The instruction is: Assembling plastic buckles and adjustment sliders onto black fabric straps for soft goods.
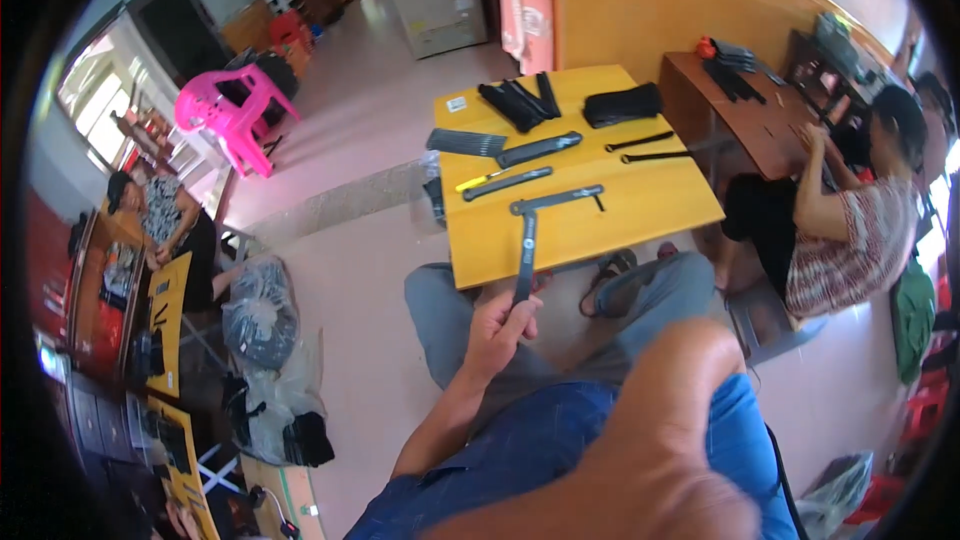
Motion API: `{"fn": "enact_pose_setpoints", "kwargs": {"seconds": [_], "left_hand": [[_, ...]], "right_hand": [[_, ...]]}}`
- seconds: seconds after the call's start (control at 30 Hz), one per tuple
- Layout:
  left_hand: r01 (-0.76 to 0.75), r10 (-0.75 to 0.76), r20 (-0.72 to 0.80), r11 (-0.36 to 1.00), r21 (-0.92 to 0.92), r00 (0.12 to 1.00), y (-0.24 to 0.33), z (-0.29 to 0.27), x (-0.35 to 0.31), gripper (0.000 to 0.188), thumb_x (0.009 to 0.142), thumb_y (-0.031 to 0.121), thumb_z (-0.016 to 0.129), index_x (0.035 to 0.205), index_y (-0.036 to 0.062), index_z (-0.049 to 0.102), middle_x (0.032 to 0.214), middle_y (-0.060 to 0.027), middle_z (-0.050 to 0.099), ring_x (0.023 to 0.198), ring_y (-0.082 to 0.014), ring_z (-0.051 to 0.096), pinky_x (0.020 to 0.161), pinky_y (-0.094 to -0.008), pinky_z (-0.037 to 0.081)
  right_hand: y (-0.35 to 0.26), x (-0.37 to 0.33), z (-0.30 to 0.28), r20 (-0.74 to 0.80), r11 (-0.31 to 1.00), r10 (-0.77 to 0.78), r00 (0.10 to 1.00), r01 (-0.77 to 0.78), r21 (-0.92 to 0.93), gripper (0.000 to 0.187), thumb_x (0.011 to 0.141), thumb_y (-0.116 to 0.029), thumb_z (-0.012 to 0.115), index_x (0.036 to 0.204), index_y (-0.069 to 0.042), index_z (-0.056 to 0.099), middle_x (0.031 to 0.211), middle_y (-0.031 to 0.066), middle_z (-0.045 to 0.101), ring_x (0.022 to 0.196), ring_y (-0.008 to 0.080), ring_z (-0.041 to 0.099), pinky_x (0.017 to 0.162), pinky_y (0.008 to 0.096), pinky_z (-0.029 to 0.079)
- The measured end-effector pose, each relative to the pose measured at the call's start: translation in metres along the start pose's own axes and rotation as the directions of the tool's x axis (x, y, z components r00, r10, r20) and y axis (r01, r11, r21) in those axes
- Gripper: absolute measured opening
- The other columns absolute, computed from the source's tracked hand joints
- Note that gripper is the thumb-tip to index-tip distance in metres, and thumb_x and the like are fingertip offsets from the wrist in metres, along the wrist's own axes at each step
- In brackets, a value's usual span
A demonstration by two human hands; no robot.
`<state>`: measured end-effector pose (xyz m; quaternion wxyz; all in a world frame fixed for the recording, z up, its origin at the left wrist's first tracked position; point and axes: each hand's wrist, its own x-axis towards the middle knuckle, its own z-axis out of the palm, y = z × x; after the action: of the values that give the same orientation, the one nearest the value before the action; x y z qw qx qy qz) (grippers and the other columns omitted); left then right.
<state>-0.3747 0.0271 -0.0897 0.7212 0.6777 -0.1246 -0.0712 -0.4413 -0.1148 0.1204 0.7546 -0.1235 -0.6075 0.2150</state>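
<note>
Near the front edge of the yellow table, my left hand (500,332) is closed around the lower end of a dark grey flat strip (527,255) with a small pale mark. Its upper end meets or overlaps a second grey strip (570,197) lying on the table; I cannot tell if they are joined. A thin black piece sticks out at that strip's right end. My right arm is bent, elbow raised, and my right hand (690,505) is a blur at the lower edge. Its fingers cannot be made out, nor can anything in them.
The yellow table (640,210) also bears black pouches (622,105), a stack of grey strips (466,143), a yellow-handled tool (476,182) and black straps (655,156). One person (850,230) sits right at a brown desk, another (165,215) left. Plastic-wrapped bundles (260,315) lie on the left floor.
</note>
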Motion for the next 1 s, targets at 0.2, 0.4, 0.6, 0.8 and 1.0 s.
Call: {"fn": "enact_pose_setpoints", "kwargs": {"seconds": [0.2,0.4,0.6,0.8,1.0], "left_hand": [[0.051,-0.051,0.03,0.999,-0.01,0.998,-0.008,-0.004,0.004,0.02,0.105,0.016,0.058,0.106,0.0016,0.071,0.074,-0.0001,0.063,0.069,-0.0067,0.056,0.064,-0.0235,0.043],[0.053,-0.053,0.029,0.999,-0.004,0.998,-0.016,-0.005,0.003,0.021,0.105,0.02,0.06,0.103,0.0015,0.07,0.073,0.0006,0.063,0.066,-0.0061,0.056,0.061,-0.0243,0.046],[0.088,-0.087,-0.019,0.996,0.034,0.996,-0.022,-0.003,0.002,0.024,0.104,0.021,0.061,0.09,0.003,0.067,0.07,0.0002,0.062,0.064,-0.0067,0.056,0.06,-0.0267,0.046],[0.055,-0.055,-0.008,0.998,0.027,0.998,-0.031,0.003,0.009,0.028,0.102,0.022,0.062,0.082,0.0035,0.063,0.066,0.0003,0.061,0.06,-0.0067,0.055,0.057,-0.0278,0.044],[0.117,-0.119,0.007,0.983,0.142,0.993,-0.031,-0.005,0.003,0.023,0.104,0.021,0.06,0.098,0.0023,0.071,0.071,0.0021,0.062,0.065,-0.0062,0.055,0.06,-0.0256,0.044]], "right_hand": [[-0.026,0.022,-0.033,0.247,0.885,-0.071,0.966,-0.053,0.462,0.092,0.104,-0.07,0.025,0.154,0.006,0.034,0.154,0.0201,0.041,0.139,0.0331,0.044,0.12,0.0446,0.03],[-0.031,0.014,-0.017,0.386,0.595,-0.197,0.901,-0.203,0.778,0.09,0.105,-0.068,0.025,0.157,0.006,0.028,0.159,0.0212,0.032,0.145,0.0346,0.035,0.123,0.0454,0.026],[-0.036,-0.004,-0.013,0.352,0.11,-0.324,0.878,-0.335,0.936,0.089,0.106,-0.067,0.024,0.159,0.005,0.023,0.165,0.0223,0.023,0.152,0.0361,0.026,0.126,0.0462,0.021],[-0.042,-0.038,0.018,0.253,-0.318,-0.324,0.912,-0.357,0.878,0.079,0.11,-0.056,0.02,0.162,0.004,0.018,0.17,0.0207,0.016,0.158,0.0335,0.019,0.128,0.0433,0.018],[-0.024,-0.042,0.022,0.114,-0.628,-0.389,0.914,-0.354,0.693,0.065,0.109,-0.045,0.025,0.156,0.0,0.025,0.164,0.0141,0.025,0.153,0.0282,0.025,0.125,0.0388,0.021]]}}
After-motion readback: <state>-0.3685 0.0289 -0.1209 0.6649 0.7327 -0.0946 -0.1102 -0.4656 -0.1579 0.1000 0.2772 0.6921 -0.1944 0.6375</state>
